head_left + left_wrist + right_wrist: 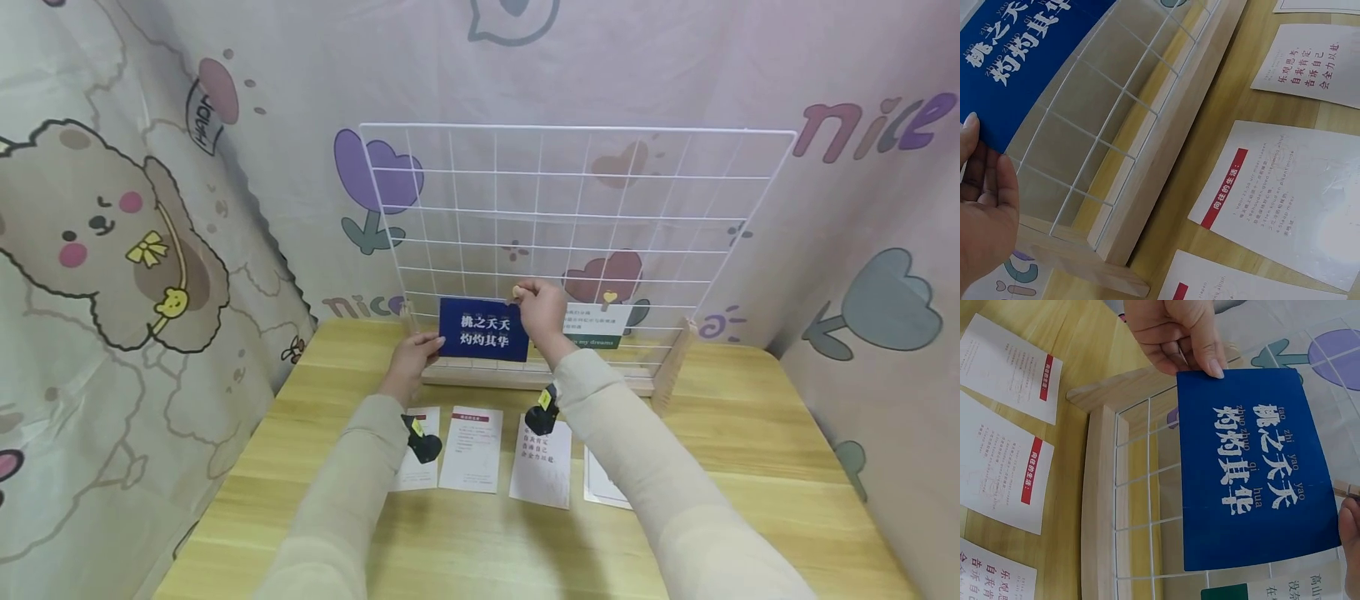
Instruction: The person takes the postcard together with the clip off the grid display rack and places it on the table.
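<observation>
A dark blue card [482,329] with white lettering is held against the white wire grid [570,218], low on its left side. My left hand [411,362] pinches the card's left edge between thumb and fingers, also plain in the left wrist view. At the card's upper right, my right hand [543,315] pinches a small wooden clothespin [1345,489], whose tip meets the card's top edge in the right wrist view. Just right of that hand, a white and green card [600,325] hangs on the grid, under a clothespin with a yellow heart [610,297].
The grid stands in a wooden base [540,381] on the wood-grain table [750,467]. Several white printed cards lie in a row before it, among them a red-headed card [471,450] and one with red-brown text [540,467]. A patterned cloth [675,67] hangs behind.
</observation>
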Demonstrator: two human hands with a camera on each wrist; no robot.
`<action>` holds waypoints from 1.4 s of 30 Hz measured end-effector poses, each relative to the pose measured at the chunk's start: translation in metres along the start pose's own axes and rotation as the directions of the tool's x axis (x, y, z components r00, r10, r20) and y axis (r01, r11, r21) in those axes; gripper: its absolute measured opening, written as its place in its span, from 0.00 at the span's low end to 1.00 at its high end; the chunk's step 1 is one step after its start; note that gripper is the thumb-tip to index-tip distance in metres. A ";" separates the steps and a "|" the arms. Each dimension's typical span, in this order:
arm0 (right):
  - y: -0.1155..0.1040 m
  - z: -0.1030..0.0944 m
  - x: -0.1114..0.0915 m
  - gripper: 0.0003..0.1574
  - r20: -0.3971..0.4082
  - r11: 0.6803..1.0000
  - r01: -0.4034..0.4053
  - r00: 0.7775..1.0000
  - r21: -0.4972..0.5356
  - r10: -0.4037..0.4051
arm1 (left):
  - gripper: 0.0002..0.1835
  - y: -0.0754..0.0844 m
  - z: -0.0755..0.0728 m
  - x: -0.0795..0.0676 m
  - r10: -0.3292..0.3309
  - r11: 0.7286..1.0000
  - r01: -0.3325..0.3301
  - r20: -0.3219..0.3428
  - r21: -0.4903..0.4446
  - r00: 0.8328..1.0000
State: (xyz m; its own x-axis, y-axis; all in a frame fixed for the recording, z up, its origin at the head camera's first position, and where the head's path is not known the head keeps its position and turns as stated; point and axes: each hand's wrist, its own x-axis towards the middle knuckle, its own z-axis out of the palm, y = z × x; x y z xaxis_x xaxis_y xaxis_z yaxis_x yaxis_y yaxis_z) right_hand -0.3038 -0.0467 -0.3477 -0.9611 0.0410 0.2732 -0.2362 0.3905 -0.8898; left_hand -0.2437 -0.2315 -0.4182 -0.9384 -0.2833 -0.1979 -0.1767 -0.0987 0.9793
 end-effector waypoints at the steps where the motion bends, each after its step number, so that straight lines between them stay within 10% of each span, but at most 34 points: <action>1: 0.001 -0.001 0.000 0.07 0.003 1.000 -0.001 1.000 0.011 0.001 | 0.17 0.001 0.000 -0.002 0.002 1.000 -0.002 0.005 0.003 1.000; 11: 0.002 -0.011 -0.010 0.09 0.097 0.981 -0.093 0.992 0.170 0.077 | 0.18 -0.032 -0.013 0.008 0.046 0.999 -0.046 0.030 -0.007 0.999; 42: 0.046 -0.031 -0.062 0.12 0.179 0.882 -0.280 0.957 0.379 0.227 | 0.14 -0.068 -0.022 -0.062 -0.064 0.998 0.064 -0.011 -0.018 0.998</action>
State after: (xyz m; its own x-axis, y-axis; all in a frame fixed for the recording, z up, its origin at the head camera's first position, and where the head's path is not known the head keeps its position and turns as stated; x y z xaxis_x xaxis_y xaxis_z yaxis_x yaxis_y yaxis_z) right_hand -0.2502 -0.0023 -0.3941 -0.9993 -0.0372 -0.0057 0.0063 -0.0156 -0.9999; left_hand -0.1671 -0.2281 -0.4732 -0.9218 -0.2870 -0.2606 -0.2309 -0.1335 0.9638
